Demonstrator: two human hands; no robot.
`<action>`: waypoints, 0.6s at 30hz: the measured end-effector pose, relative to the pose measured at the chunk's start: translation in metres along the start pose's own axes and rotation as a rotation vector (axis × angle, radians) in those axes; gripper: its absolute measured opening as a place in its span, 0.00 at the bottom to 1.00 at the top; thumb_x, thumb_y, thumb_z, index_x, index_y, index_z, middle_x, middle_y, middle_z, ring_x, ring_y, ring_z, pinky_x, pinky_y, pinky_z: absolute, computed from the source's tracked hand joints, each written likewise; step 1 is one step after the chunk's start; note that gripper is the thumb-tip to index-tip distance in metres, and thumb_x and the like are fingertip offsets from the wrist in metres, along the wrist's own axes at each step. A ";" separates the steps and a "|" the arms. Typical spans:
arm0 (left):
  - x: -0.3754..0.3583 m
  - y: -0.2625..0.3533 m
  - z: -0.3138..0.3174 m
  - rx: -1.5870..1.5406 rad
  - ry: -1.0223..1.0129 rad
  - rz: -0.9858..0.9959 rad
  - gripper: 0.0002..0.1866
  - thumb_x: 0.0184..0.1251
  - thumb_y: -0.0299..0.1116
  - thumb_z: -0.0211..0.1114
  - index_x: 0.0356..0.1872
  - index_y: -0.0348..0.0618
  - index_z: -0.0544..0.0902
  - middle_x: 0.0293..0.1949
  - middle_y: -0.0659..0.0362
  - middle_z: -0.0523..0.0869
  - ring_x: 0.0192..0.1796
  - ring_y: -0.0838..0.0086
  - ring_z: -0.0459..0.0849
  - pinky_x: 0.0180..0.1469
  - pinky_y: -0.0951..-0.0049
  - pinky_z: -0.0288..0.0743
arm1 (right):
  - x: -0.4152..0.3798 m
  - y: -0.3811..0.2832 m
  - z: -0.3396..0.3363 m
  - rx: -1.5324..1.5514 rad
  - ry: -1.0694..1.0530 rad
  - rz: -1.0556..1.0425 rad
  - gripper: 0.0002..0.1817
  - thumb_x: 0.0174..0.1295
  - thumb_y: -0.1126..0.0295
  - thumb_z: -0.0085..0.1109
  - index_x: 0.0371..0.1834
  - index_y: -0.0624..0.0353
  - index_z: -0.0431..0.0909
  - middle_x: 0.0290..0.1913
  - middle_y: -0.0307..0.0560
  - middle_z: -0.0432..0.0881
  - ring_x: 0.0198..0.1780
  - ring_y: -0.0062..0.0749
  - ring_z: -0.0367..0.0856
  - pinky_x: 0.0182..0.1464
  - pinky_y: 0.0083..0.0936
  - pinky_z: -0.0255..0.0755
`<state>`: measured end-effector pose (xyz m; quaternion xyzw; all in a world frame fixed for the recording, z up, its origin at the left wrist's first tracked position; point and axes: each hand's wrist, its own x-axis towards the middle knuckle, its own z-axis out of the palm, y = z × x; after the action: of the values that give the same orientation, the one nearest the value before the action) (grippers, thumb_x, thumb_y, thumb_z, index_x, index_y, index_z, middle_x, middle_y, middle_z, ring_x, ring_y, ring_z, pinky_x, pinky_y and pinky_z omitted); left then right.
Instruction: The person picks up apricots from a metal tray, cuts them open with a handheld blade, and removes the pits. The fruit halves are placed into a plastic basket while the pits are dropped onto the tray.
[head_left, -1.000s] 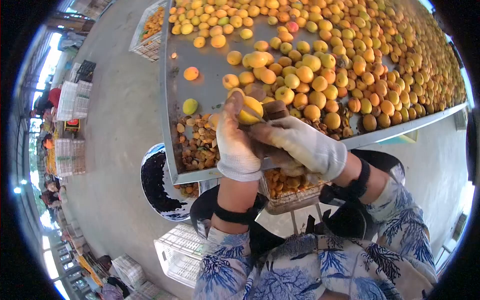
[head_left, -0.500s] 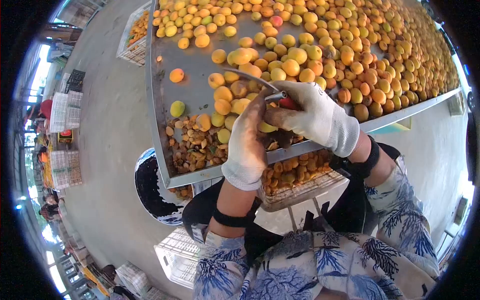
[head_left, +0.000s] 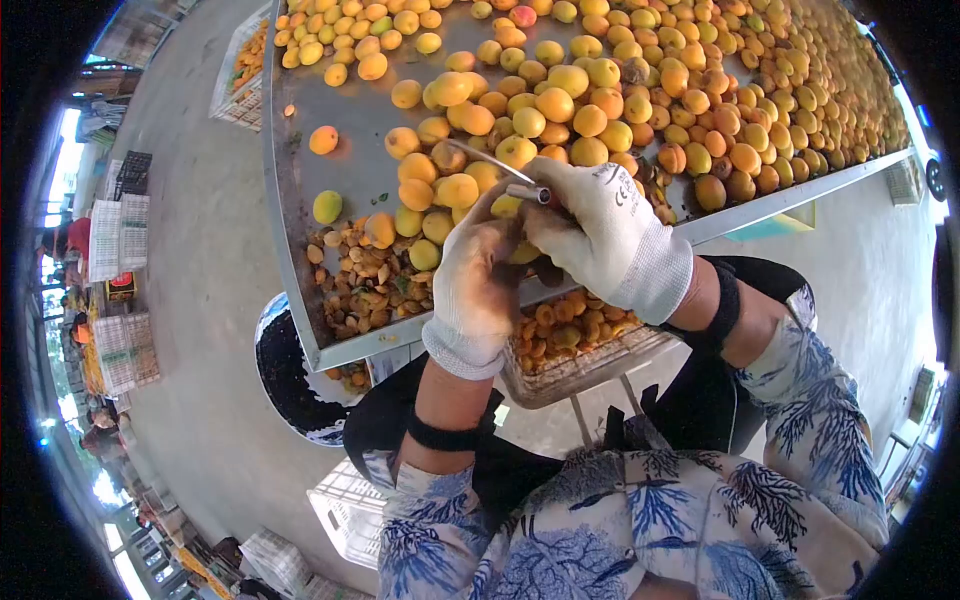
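Both my hands wear white gloves with stained fingers and meet over the near edge of a metal table [head_left: 350, 100] heaped with apricots [head_left: 555, 104]. My right hand [head_left: 610, 225] is closed around a small knife [head_left: 500, 165]; its thin blade points up and left, beside a short metal tube at the fingers. My left hand [head_left: 475, 275] has its fingers curled against the right one, and what lies inside them is hidden. Left of it, apricot pits [head_left: 365, 285] are piled in the table's corner. Below the hands, a crate [head_left: 560, 385] holds halved apricots [head_left: 570, 325].
A round tub [head_left: 290, 370] with a dark inside stands on the floor at the table's left corner. A white plastic crate [head_left: 350, 510] is near my left elbow. Another crate [head_left: 240, 105] stands beyond the table, and stacked crates [head_left: 120, 240] line the far left.
The view has shifted, so the table appears further left. My hands remain together, with the right wrist turned a little and the knife still in the right hand.
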<state>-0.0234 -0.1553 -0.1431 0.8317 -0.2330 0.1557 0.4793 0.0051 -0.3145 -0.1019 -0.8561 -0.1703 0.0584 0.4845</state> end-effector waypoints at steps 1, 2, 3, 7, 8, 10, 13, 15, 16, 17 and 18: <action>-0.001 0.004 0.001 -0.459 0.022 -0.287 0.24 0.63 0.29 0.50 0.62 0.34 0.71 0.51 0.54 0.80 0.47 0.71 0.83 0.44 0.73 0.79 | 0.000 0.003 0.000 -0.001 0.003 0.002 0.13 0.57 0.65 0.58 0.39 0.64 0.75 0.28 0.59 0.81 0.34 0.52 0.83 0.36 0.39 0.74; 0.001 0.010 0.000 -0.917 0.043 -0.575 0.28 0.59 0.26 0.50 0.64 0.33 0.70 0.52 0.52 0.80 0.48 0.70 0.83 0.44 0.72 0.79 | 0.002 0.008 0.000 0.083 0.056 0.065 0.13 0.58 0.66 0.57 0.40 0.65 0.76 0.28 0.58 0.81 0.33 0.47 0.84 0.36 0.36 0.75; 0.005 0.016 -0.003 -0.918 0.040 -0.576 0.28 0.59 0.26 0.50 0.64 0.33 0.70 0.52 0.52 0.80 0.48 0.70 0.83 0.44 0.72 0.79 | 0.004 0.011 -0.001 0.168 0.108 0.128 0.14 0.58 0.66 0.56 0.40 0.67 0.77 0.27 0.58 0.81 0.32 0.43 0.84 0.37 0.33 0.75; 0.019 0.033 -0.007 -1.348 -0.102 -0.812 0.36 0.52 0.22 0.48 0.69 0.34 0.62 0.52 0.53 0.79 0.46 0.68 0.83 0.40 0.73 0.80 | 0.007 0.017 -0.015 0.477 0.063 0.446 0.14 0.59 0.67 0.54 0.39 0.68 0.80 0.30 0.50 0.83 0.35 0.33 0.83 0.40 0.25 0.75; 0.018 0.031 -0.002 -1.230 -0.137 -0.786 0.37 0.51 0.19 0.48 0.70 0.35 0.61 0.52 0.53 0.78 0.46 0.68 0.83 0.39 0.74 0.80 | 0.006 0.022 -0.019 0.473 0.066 0.447 0.14 0.59 0.67 0.54 0.39 0.68 0.80 0.30 0.50 0.83 0.35 0.33 0.83 0.40 0.25 0.75; 0.018 0.030 -0.005 -1.019 -0.239 -0.763 0.40 0.51 0.13 0.50 0.72 0.38 0.59 0.53 0.53 0.77 0.49 0.69 0.82 0.43 0.75 0.79 | 0.004 0.034 -0.028 0.373 0.041 0.126 0.14 0.59 0.67 0.55 0.41 0.68 0.80 0.29 0.46 0.82 0.35 0.27 0.81 0.41 0.23 0.75; 0.016 0.030 -0.002 -1.058 -0.272 -0.780 0.37 0.57 0.15 0.57 0.72 0.37 0.59 0.54 0.54 0.77 0.51 0.71 0.80 0.50 0.75 0.78 | -0.003 0.006 -0.038 0.546 0.071 0.440 0.15 0.57 0.66 0.56 0.40 0.67 0.81 0.29 0.46 0.82 0.31 0.29 0.80 0.39 0.25 0.75; 0.015 0.032 0.000 -1.092 -0.230 -0.806 0.36 0.59 0.18 0.60 0.71 0.36 0.60 0.55 0.54 0.77 0.53 0.71 0.79 0.53 0.74 0.77 | -0.008 0.019 -0.035 0.419 0.024 0.316 0.15 0.56 0.66 0.57 0.40 0.67 0.82 0.28 0.48 0.82 0.30 0.30 0.80 0.38 0.26 0.75; 0.015 0.033 0.001 -1.127 -0.189 -0.827 0.34 0.61 0.20 0.63 0.70 0.35 0.62 0.56 0.55 0.77 0.54 0.72 0.79 0.57 0.73 0.75 | -0.011 0.025 -0.034 0.288 -0.021 0.189 0.15 0.56 0.66 0.57 0.40 0.67 0.82 0.28 0.50 0.82 0.30 0.31 0.80 0.37 0.27 0.74; 0.014 0.033 0.002 -1.129 -0.192 -0.833 0.34 0.61 0.20 0.63 0.70 0.35 0.62 0.56 0.55 0.77 0.54 0.72 0.79 0.57 0.73 0.75 | -0.013 0.027 -0.032 0.289 -0.020 0.196 0.15 0.56 0.66 0.57 0.40 0.67 0.82 0.28 0.50 0.82 0.30 0.31 0.80 0.37 0.27 0.74; 0.013 0.032 0.002 -1.121 -0.217 -0.850 0.32 0.62 0.21 0.63 0.69 0.34 0.64 0.56 0.55 0.77 0.55 0.72 0.78 0.58 0.72 0.75 | -0.014 0.029 -0.031 0.255 -0.079 0.175 0.15 0.55 0.66 0.57 0.40 0.67 0.82 0.27 0.50 0.82 0.30 0.29 0.80 0.36 0.28 0.74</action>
<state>-0.0294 -0.1742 -0.1143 0.4897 0.0203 -0.2718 0.8282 0.0067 -0.3585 -0.1115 -0.7961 -0.1054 0.1550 0.5754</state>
